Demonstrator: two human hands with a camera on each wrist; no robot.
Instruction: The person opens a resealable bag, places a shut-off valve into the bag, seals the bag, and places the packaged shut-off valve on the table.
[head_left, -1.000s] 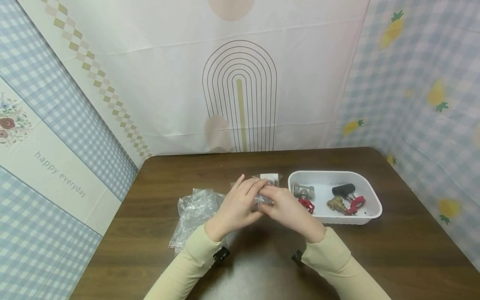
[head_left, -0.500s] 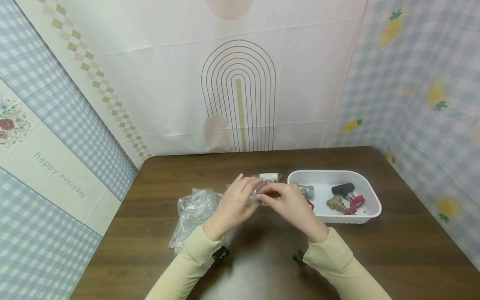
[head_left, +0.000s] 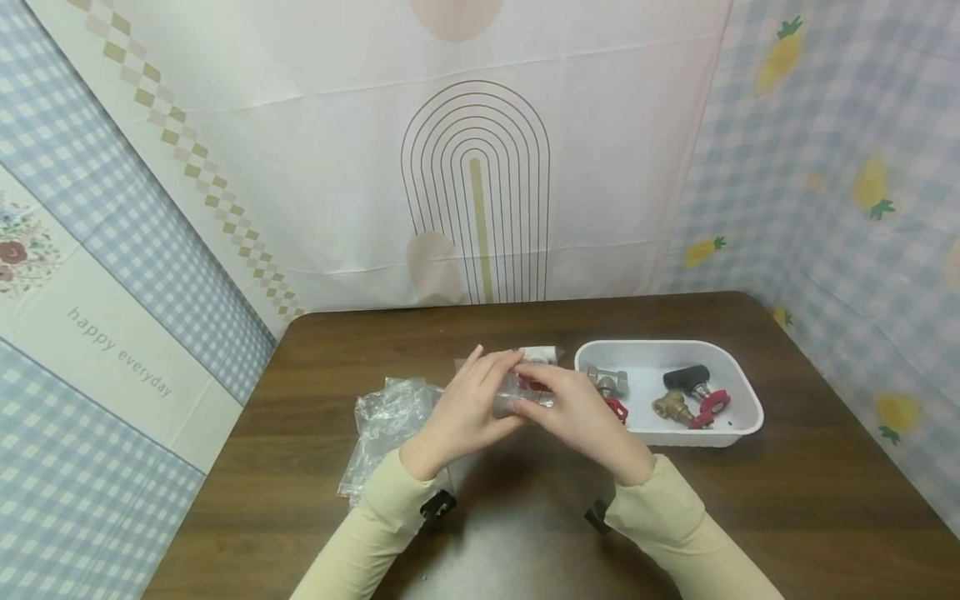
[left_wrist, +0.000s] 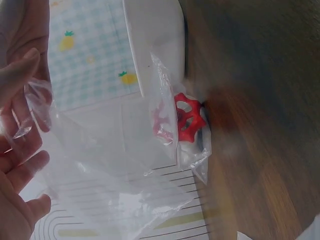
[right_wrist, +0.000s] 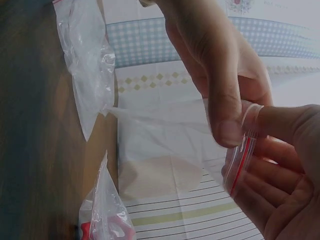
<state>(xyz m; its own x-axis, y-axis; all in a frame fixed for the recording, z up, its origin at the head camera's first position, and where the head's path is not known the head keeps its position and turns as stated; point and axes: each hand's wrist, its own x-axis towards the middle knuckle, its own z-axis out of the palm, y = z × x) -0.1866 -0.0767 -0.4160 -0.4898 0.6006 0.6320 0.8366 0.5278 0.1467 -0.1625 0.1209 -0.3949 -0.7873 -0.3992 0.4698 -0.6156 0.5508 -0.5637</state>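
A clear zip bag (right_wrist: 170,125) with a red strip at its mouth is stretched between both hands, and I see nothing inside it. My left hand (head_left: 467,408) pinches one side of the mouth, its thumb (right_wrist: 228,131) against the plastic in the right wrist view. On the other side my right hand (head_left: 581,417) grips the mouth, the plastic rim around one digit (right_wrist: 280,120). Just beyond the hands lies another clear bag with a red-handwheel valve (left_wrist: 189,120) inside, partly hidden by the hands in the head view.
A white tray (head_left: 750,412) at the right holds a steel valve (head_left: 609,381), a brass valve (head_left: 671,407) and a black-handled valve (head_left: 686,379). Crumpled clear bags (head_left: 393,421) lie at the left. A white piece (head_left: 538,354) sits behind the hands.
The right thumb and fingers, pinched close together half a second ago, are now spread farther apart at the bag. The steel valve in the tray, partly covered then, shows again.
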